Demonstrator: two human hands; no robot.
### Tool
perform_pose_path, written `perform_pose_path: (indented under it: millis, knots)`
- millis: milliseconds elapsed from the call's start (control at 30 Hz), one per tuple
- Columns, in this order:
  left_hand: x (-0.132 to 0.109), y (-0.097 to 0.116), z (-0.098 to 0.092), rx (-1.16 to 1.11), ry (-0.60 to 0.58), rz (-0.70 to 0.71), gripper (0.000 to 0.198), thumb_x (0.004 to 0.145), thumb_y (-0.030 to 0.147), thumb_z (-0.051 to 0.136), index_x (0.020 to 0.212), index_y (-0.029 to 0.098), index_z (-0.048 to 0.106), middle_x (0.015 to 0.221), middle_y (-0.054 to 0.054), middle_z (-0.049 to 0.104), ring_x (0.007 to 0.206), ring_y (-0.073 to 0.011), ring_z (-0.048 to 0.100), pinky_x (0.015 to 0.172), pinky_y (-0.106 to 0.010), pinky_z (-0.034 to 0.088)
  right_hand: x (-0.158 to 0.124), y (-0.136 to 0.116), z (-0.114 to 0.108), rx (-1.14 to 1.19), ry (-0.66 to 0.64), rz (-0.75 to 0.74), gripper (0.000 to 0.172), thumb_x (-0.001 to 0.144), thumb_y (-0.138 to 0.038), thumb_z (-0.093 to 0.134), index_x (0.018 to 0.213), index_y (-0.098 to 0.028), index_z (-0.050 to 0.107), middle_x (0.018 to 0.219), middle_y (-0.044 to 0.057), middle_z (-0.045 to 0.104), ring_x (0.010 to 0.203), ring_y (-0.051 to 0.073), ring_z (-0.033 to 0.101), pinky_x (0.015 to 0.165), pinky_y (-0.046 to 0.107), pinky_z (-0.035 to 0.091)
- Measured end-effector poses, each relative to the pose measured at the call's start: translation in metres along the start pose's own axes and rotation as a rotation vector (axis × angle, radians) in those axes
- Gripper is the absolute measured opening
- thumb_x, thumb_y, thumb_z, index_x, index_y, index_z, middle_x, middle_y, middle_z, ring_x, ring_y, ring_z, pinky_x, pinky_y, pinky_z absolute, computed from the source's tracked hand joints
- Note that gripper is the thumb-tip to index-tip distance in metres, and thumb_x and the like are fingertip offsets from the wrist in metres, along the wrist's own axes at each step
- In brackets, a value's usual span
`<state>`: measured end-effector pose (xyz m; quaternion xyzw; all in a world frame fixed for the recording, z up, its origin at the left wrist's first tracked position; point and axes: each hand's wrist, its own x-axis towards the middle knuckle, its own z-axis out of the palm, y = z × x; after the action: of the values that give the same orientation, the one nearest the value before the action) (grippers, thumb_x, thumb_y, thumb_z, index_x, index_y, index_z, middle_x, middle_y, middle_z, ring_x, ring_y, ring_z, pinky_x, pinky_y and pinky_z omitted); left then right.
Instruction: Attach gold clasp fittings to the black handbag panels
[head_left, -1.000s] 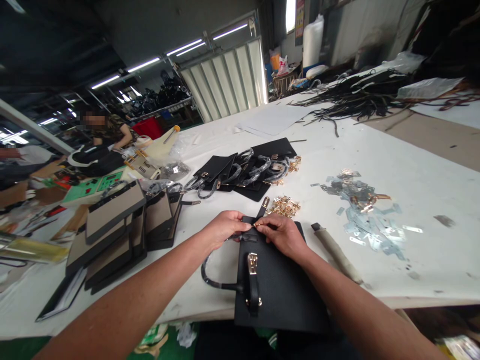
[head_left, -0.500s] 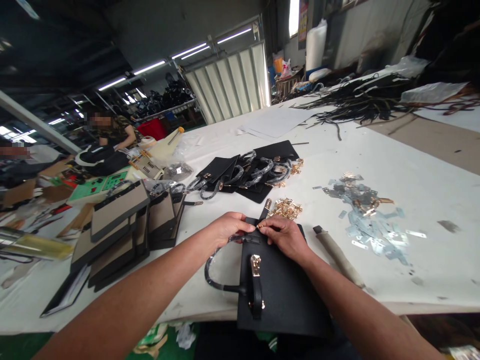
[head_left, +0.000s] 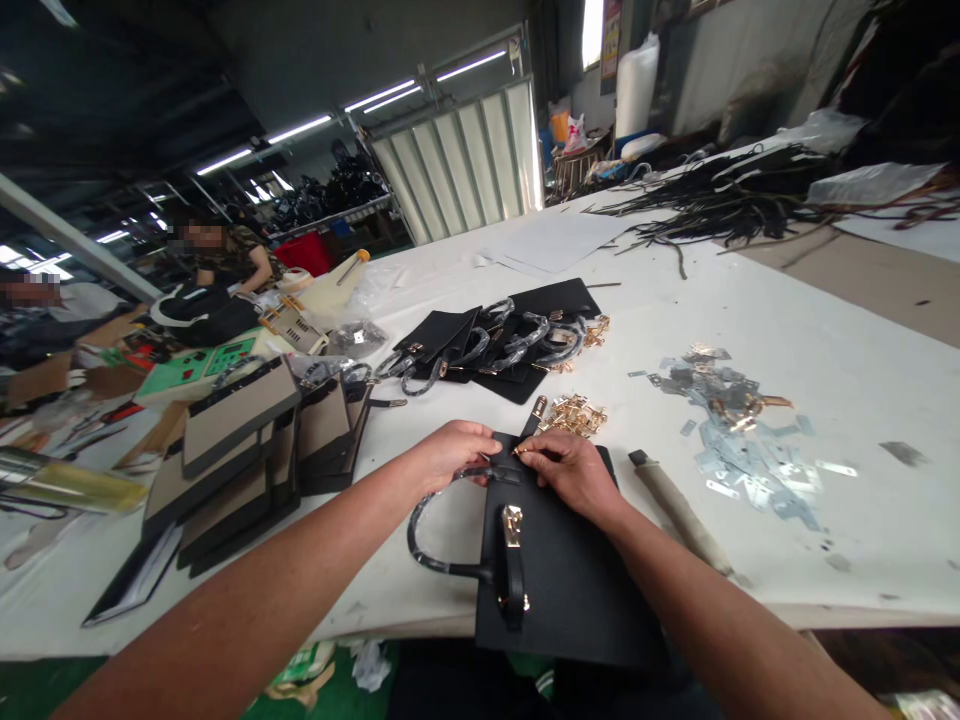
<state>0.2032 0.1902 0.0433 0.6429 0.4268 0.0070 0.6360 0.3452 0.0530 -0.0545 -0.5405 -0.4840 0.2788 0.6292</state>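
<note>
A black handbag panel lies before me, its near end overhanging the table edge. It carries a looped handle in clear wrap and a black strap with a gold clasp. My left hand is closed at the panel's far left edge, thumb on top and fingers partly hidden. My right hand pinches a small gold metal fitting against the panel, beside a second strap with a gold end. Just beyond lies a pile of gold fittings.
More black panels with wrapped handles lie further back. Stacked grey-and-black panels stand at left. Metal plates are scattered at right, near a cloth-wrapped bar. Black strips cover the far right. A co-worker sits at far left.
My left thumb and fingers have drawn back slightly left, away from the gold fitting. My right hand stays at nearly the same spot, still pinching it.
</note>
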Motion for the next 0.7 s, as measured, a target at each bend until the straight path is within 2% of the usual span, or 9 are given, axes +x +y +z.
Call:
perform_pose_path:
  millis: [233,467,600,700]
  knots:
    - [-0.004,0.001,-0.001,0.052,0.022,0.016,0.024,0.064,0.028,0.074,0.069,0.017,0.054,0.060,0.000,0.058,0.051,-0.0137,0.057,0.048,-0.027,0.050,-0.002,-0.001,-0.001,-0.104,-0.039,-0.077,0.018,0.097,-0.035,0.064,0.100,-0.024,0.078,0.091,0.003,0.067,0.056,0.011,0.060,0.054,0.026,0.053]
    - [0.000,0.002,0.003,0.143,0.046,0.011,0.018,0.064,0.023,0.074,0.070,0.016,0.058,0.057,0.000,0.060,0.050,-0.0126,0.056,0.046,-0.024,0.049,0.001,-0.004,-0.001,-0.314,-0.050,-0.196,0.018,0.100,-0.029,0.059,0.100,-0.026,0.077,0.089,0.003,0.068,0.078,0.017,0.065,0.074,0.031,0.053]
    - [-0.003,0.001,0.008,0.172,0.100,0.013,0.013,0.062,0.017,0.071,0.071,0.015,0.062,0.056,0.000,0.061,0.046,-0.0127,0.055,0.041,-0.023,0.046,-0.006,-0.008,0.003,-0.390,-0.070,-0.226,0.023,0.101,-0.033,0.054,0.103,-0.027,0.077,0.095,0.004,0.071,0.084,0.020,0.067,0.079,0.033,0.054]
    - [-0.008,-0.006,0.014,0.148,0.070,0.023,0.014,0.059,0.015,0.075,0.068,0.014,0.065,0.057,0.001,0.061,0.046,-0.0124,0.055,0.041,-0.023,0.048,-0.020,0.001,0.004,-0.430,-0.027,-0.235,0.029,0.100,-0.045,0.053,0.105,-0.030,0.077,0.101,0.006,0.073,0.087,0.023,0.069,0.078,0.035,0.056]
